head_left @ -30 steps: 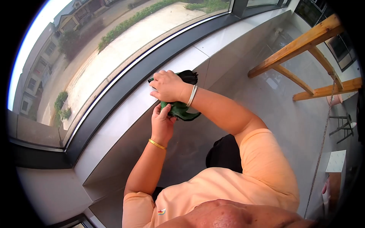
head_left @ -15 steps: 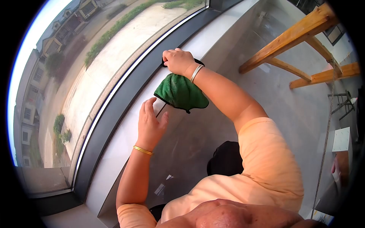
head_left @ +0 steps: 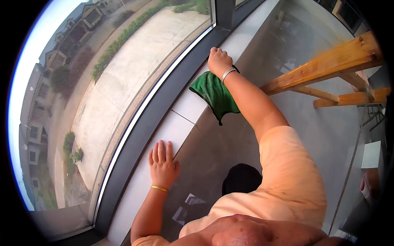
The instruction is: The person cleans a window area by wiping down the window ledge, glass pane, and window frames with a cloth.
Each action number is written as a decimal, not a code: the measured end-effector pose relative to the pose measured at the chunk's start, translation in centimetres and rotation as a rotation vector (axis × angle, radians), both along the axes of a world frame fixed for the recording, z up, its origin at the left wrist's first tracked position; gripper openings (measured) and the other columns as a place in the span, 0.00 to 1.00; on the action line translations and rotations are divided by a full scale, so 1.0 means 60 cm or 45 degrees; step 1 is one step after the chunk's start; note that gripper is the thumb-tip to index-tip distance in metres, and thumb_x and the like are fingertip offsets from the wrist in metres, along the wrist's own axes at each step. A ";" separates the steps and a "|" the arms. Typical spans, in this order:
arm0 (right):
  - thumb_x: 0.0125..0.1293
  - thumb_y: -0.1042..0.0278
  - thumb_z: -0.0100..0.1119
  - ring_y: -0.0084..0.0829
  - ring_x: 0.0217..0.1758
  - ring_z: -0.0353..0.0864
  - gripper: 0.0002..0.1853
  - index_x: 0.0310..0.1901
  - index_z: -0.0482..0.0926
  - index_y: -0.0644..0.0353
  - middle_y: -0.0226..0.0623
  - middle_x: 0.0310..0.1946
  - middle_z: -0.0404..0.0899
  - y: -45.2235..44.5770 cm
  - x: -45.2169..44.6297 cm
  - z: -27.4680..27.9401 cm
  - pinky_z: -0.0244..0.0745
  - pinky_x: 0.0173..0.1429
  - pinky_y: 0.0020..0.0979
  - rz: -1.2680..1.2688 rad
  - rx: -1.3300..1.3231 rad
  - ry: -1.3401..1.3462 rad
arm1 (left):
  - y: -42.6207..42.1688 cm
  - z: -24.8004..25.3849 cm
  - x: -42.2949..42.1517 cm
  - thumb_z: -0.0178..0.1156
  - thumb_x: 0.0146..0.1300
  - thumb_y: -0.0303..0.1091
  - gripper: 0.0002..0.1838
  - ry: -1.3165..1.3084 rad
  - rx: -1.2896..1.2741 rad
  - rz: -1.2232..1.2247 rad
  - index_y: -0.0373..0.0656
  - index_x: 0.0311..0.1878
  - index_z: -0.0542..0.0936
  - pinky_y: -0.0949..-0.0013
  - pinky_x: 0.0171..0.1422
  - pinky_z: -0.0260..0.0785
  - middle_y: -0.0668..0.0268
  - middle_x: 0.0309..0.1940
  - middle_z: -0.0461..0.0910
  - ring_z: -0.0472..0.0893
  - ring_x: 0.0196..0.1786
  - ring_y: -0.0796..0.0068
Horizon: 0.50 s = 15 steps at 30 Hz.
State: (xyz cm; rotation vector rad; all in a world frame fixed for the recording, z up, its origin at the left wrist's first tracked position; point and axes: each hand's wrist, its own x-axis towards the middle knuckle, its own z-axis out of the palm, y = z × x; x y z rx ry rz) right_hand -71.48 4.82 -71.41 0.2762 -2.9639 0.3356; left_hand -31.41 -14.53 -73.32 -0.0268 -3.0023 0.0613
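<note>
A green cleaning cloth (head_left: 216, 95) with dark edging lies partly on the white tiled windowsill (head_left: 180, 123), and one corner hangs over the sill's inner edge. My right hand (head_left: 220, 60), a silver bangle at its wrist, is closed on the cloth's far end, close by the dark window frame. Some of the cloth is hidden beneath that hand and forearm. Lower on the sill, my left hand (head_left: 163, 166) rests flat with its fingers stretched out, holding nothing. A gold bracelet circles the left wrist.
A dark window frame (head_left: 164, 98) runs along the sill, with pavement and houses outside the glass. To the right stands a wooden ladder-like frame (head_left: 324, 63) on the grey floor (head_left: 283, 135). A rope (head_left: 349, 172) hangs near the right side.
My right hand has moved farther along the sill with the cloth, which is now more spread out. My left hand has come down onto the sill, away from the cloth.
</note>
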 end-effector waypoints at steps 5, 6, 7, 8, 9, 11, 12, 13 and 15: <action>0.75 0.66 0.49 0.51 0.64 0.82 0.21 0.66 0.69 0.65 0.54 0.65 0.76 0.123 -0.136 0.007 0.82 0.63 0.44 -0.386 0.001 -0.149 | 0.003 0.008 0.000 0.68 0.54 0.37 0.45 -0.025 0.024 0.007 0.42 0.77 0.65 0.44 0.81 0.50 0.47 0.77 0.62 0.61 0.78 0.46; 0.76 0.66 0.47 0.51 0.66 0.81 0.21 0.67 0.73 0.63 0.52 0.67 0.76 0.163 -0.145 0.038 0.81 0.65 0.46 -0.345 0.248 -0.388 | 0.003 0.011 -0.001 0.68 0.54 0.37 0.45 -0.018 0.032 0.004 0.42 0.77 0.65 0.43 0.81 0.50 0.47 0.77 0.62 0.62 0.78 0.46; 0.78 0.66 0.46 0.51 0.68 0.80 0.22 0.67 0.77 0.62 0.50 0.69 0.76 0.203 -0.153 0.070 0.80 0.66 0.48 -0.254 0.490 -0.613 | 0.002 0.007 -0.002 0.68 0.54 0.38 0.45 -0.004 0.033 0.004 0.42 0.77 0.65 0.43 0.81 0.50 0.47 0.76 0.63 0.62 0.78 0.46; 0.78 0.65 0.45 0.49 0.71 0.78 0.21 0.65 0.82 0.59 0.47 0.70 0.76 0.230 -0.177 0.068 0.77 0.68 0.51 -0.468 0.361 -0.582 | 0.002 0.008 -0.001 0.68 0.54 0.38 0.45 0.004 0.038 0.016 0.42 0.77 0.65 0.43 0.81 0.50 0.47 0.76 0.63 0.62 0.78 0.46; 0.78 0.64 0.44 0.49 0.72 0.77 0.22 0.66 0.80 0.59 0.49 0.69 0.76 0.267 -0.218 0.055 0.76 0.69 0.52 -0.506 0.219 -0.484 | 0.003 0.008 -0.001 0.67 0.55 0.39 0.44 -0.010 0.034 0.021 0.43 0.77 0.66 0.43 0.81 0.50 0.48 0.76 0.63 0.63 0.78 0.47; 0.77 0.64 0.43 0.52 0.71 0.76 0.22 0.63 0.82 0.61 0.51 0.69 0.76 0.284 -0.248 0.087 0.76 0.70 0.48 -0.549 0.045 -0.337 | 0.004 0.009 -0.005 0.66 0.56 0.39 0.43 -0.023 0.021 0.044 0.44 0.77 0.66 0.43 0.81 0.50 0.49 0.76 0.64 0.63 0.77 0.48; 0.77 0.64 0.43 0.52 0.71 0.76 0.22 0.63 0.82 0.61 0.51 0.69 0.76 0.292 -0.280 0.088 0.76 0.70 0.48 -0.532 0.042 -0.340 | 0.004 0.010 -0.006 0.66 0.55 0.40 0.43 -0.040 0.016 0.047 0.44 0.77 0.66 0.43 0.81 0.51 0.49 0.76 0.64 0.63 0.77 0.48; 0.76 0.62 0.46 0.53 0.70 0.77 0.22 0.62 0.82 0.63 0.53 0.68 0.77 0.297 -0.308 0.094 0.76 0.69 0.48 -0.548 -0.128 -0.262 | 0.005 0.011 -0.006 0.67 0.55 0.40 0.43 -0.059 0.008 0.049 0.44 0.77 0.67 0.43 0.81 0.51 0.49 0.75 0.64 0.64 0.77 0.48; 0.75 0.60 0.48 0.54 0.70 0.77 0.23 0.61 0.82 0.65 0.55 0.66 0.78 0.284 -0.361 0.095 0.76 0.69 0.47 -0.547 -0.307 -0.197 | 0.005 0.013 -0.007 0.68 0.54 0.40 0.44 -0.064 0.007 0.053 0.43 0.76 0.67 0.43 0.81 0.51 0.48 0.75 0.64 0.63 0.77 0.47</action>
